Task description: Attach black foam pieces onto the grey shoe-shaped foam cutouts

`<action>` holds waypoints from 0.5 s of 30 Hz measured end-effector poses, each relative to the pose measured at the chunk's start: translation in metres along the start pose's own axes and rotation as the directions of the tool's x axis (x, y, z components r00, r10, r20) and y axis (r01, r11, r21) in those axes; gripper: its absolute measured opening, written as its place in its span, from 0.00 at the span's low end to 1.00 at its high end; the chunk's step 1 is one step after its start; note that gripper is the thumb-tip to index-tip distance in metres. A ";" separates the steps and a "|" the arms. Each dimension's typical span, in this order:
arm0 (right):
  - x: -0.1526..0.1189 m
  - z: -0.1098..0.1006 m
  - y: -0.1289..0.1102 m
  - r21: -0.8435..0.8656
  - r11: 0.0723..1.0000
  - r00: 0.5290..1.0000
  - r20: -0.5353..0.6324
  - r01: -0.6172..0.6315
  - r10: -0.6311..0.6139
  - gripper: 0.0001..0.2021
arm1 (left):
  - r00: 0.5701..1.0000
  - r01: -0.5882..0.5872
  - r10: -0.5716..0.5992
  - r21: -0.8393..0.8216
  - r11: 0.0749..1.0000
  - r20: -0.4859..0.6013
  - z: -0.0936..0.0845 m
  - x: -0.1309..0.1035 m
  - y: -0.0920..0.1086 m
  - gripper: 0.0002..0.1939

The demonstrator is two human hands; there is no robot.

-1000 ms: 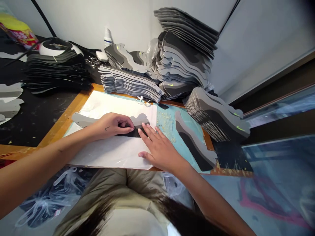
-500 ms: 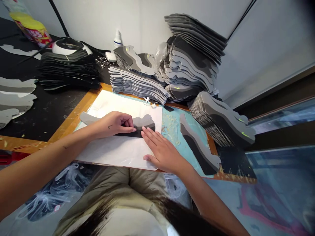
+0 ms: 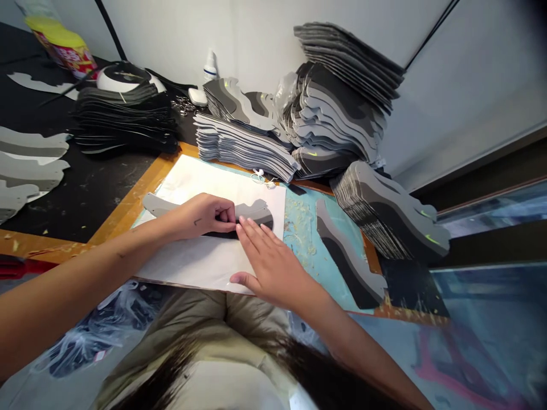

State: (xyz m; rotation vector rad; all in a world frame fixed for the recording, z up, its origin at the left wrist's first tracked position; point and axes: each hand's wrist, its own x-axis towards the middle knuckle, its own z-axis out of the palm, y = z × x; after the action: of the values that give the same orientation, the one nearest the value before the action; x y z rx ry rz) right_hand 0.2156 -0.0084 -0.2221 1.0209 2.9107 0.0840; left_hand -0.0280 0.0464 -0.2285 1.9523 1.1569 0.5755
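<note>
A grey and black shaped piece (image 3: 255, 212) lies on a white sheet (image 3: 196, 262) in front of me, partly covered by my hands. My left hand (image 3: 209, 215) rests over its middle with curled fingers, thumb and forefinger pinched at the black part; what they hold is too small to make out. Flat beside it, my right hand (image 3: 273, 262) has its fingers stretched out, the fingertips touching the black edge close to my left thumb. Another grey and black piece (image 3: 348, 256) lies to the right on the blue surface.
Tall stacks of grey pieces (image 3: 342, 108) stand at the back, and another stack (image 3: 388, 210) leans at the right. Black pieces (image 3: 123, 119) are piled at the back left. White earphones (image 3: 260, 175) lie behind the sheet.
My right hand has slid left along the piece, and its fingertips are now against my left thumb. The whole view has shifted slightly. My left hand keeps its pinch.
</note>
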 end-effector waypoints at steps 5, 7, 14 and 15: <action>0.003 0.011 -0.005 0.047 0.998 0.999 0.034 -0.035 0.034 0.51 | 0.999 -0.006 0.002 0.066 0.998 0.053 -0.013 -0.008 0.013 0.16; 0.003 0.011 -0.004 0.052 0.998 0.999 0.045 -0.030 0.028 0.51 | 0.996 0.033 -0.039 0.082 0.996 0.075 -0.020 -0.014 0.014 0.17; 0.005 0.002 -0.007 0.036 0.998 0.995 0.088 -0.048 0.045 0.49 | 0.985 0.164 -0.159 0.071 0.984 -0.074 -0.022 -0.028 0.006 0.23; 0.005 0.002 -0.007 0.030 0.998 0.994 0.093 -0.052 0.049 0.50 | 0.982 0.173 -0.168 0.046 0.984 -0.091 -0.021 -0.028 0.004 0.23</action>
State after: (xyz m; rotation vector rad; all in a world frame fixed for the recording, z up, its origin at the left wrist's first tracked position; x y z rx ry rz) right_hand 0.2072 -0.0110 -0.2243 1.0740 2.8125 -0.0084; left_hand -0.0536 0.0291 -0.2127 1.8655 1.3920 0.5479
